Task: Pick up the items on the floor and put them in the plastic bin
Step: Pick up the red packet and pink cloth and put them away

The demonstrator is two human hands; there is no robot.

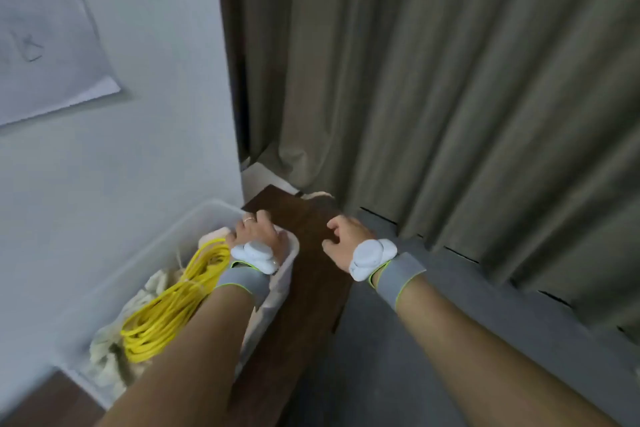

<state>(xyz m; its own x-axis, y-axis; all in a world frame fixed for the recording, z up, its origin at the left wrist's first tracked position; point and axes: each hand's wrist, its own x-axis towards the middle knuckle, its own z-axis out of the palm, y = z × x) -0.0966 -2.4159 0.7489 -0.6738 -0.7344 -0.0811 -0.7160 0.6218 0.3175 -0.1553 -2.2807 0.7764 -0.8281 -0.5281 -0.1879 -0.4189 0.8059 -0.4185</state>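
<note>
Head view only: your left hand (258,236) rests on the far corner of the translucent white plastic bin (145,274), fingers curled over its rim, apparently gripping it to steady or shift the container. Your right hand (346,243) lies on the dark brown wooden board (304,274) just beside the bin, fingers bent down against the board's surface; you cannot tell from this angle whether they clasp an edge or merely press on it. Both wrists carry grey straps with white sensor pods.

Contents of the bin: a coil of yellow cable (173,308) lies on top of cream-coloured cloth or rope bundles (104,354), so several task items appear to be stowed. The coil sits near the left forearm, inside the bin walls.

Surroundings: the bin stands against a pale wall (138,114) bearing a taped sheet of white paper (45,45). Olive-grey pleated curtains (450,97) hang to the grey floor (433,340) on the right. A pale object (317,196) shows at the board's far end, partly hidden; its identity cannot be determined. It may be the next item to collect.
</note>
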